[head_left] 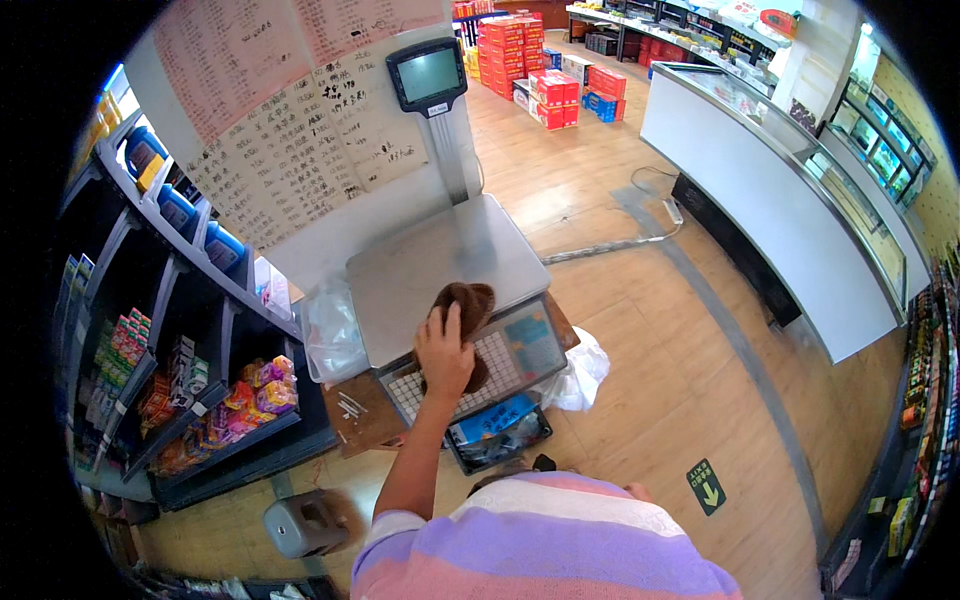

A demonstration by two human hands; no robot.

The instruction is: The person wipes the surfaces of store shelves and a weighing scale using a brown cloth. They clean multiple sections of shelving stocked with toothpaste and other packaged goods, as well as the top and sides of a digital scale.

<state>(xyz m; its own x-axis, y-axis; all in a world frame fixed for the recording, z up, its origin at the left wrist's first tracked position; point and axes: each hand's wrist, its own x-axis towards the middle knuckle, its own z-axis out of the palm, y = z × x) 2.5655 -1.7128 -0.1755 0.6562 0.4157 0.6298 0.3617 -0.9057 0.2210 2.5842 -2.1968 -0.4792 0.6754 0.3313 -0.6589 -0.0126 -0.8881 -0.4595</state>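
My left hand (444,352) presses a brown cloth (472,304), its fingers bent over it. The cloth lies across the front edge of a weighing scale's metal platform (442,259) and hangs onto the keypad (491,360) below. From the platform's back rises a post with a display (429,75). Beneath the keypad stands a black tray (502,442) with a blue label and plastic inside. Only a small patch of skin, perhaps my right hand (639,492), shows beside my striped shirt; the rest is hidden.
Shelves of packaged goods (255,390) stand at left, near a grey stool (307,523). A clear plastic bin of bags (332,330) touches the scale's left side. A white bag (581,371) hangs at right. A white display freezer (765,202) and stacked red cartons (551,97) stand beyond.
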